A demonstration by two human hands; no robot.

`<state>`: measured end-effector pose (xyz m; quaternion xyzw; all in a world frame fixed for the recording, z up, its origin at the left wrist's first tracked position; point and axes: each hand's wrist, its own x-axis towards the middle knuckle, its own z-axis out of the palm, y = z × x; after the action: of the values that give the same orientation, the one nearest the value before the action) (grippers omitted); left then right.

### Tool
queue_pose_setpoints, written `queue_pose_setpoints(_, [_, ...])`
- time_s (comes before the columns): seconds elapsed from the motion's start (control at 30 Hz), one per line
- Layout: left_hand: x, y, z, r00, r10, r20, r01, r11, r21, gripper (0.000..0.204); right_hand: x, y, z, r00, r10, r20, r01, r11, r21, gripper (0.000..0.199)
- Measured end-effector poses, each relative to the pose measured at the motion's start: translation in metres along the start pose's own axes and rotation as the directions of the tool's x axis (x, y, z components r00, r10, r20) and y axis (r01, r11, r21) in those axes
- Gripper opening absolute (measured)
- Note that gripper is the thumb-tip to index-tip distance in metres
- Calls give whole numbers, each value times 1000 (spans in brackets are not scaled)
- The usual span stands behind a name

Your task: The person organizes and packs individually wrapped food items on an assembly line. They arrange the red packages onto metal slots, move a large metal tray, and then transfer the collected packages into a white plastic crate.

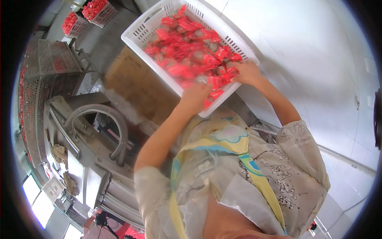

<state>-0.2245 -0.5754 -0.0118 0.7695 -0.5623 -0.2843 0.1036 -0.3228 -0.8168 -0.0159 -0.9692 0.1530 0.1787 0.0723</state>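
A white plastic crate [159, 75] with slotted walls sits tilted in front of me. It holds many small red-and-clear wrapped packets [191, 44] with round pale contents, some of them smeared by motion. My left hand [195, 97] reaches over the near left wall, back of the hand up, against the packets. Its fingers are mostly hidden. At the near right corner my right hand [250, 73] is inside the crate, fingers curled down round red packets.
Grey metal machinery with a curved hose [119, 131] stands on the left, beside a perforated metal panel [49, 79]. Brown cardboard [135, 85] lies below the crate. Two more crates of red packets [95, 14] stand at the far left. A white tiled wall [314, 59] rises on the right.
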Motion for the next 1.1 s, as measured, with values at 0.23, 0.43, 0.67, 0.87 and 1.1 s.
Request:
queue_pose_setpoints(0.23, [55, -6, 29, 1000, 25, -8, -25, 995, 97, 99, 28, 1, 19, 963, -163, 217, 155, 986, 54, 72])
queue_pose_setpoints(0.43, [82, -10, 56, 949, 232, 213, -257, 961, 99, 62, 35, 29, 29, 957, -161, 241, 119, 976, 180, 81])
queue_pose_setpoints(0.67, [85, -13, 84, 959, 280, -48, -282, 959, -38, 32, 34, 23, 49, 904, -301, 303, 226, 939, 259, 78])
queue_pose_setpoints(0.87, [60, -23, 67, 984, -14, -178, -14, 988, -157, 32, 48, 32, 70, 792, -577, 200, 494, 798, 346, 38])
queue_pose_setpoints(1.1, [58, -12, 72, 944, -178, -276, 101, 957, -271, 48, 54, 11, 79, 881, -459, -118, 466, 791, 396, 14])
